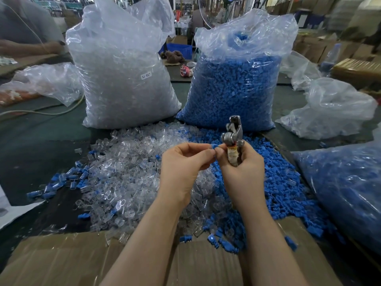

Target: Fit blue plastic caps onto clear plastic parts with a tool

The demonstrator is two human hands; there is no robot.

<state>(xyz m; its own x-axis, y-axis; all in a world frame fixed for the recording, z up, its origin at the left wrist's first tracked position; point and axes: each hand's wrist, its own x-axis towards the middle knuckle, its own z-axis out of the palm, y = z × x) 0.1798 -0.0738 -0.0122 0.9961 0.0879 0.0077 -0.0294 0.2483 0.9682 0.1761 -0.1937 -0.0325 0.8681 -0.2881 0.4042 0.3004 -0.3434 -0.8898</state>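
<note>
- Workshop clutter fills the frame's top; our worktop [41,133] carries a clear-parts bag [123,79] and blue-caps bag [233,87] upper centre.
- Right hand [239,162] grips the tool [234,135]; left hand [185,159] pinches a blue cap [214,145] at centre.
- Cap could slip into the loose pile [144,172].

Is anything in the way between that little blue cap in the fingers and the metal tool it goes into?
Nothing visible. The blue cap is pinched between the left hand and the right hand, right beside the tool that the right hand grips.
</note>
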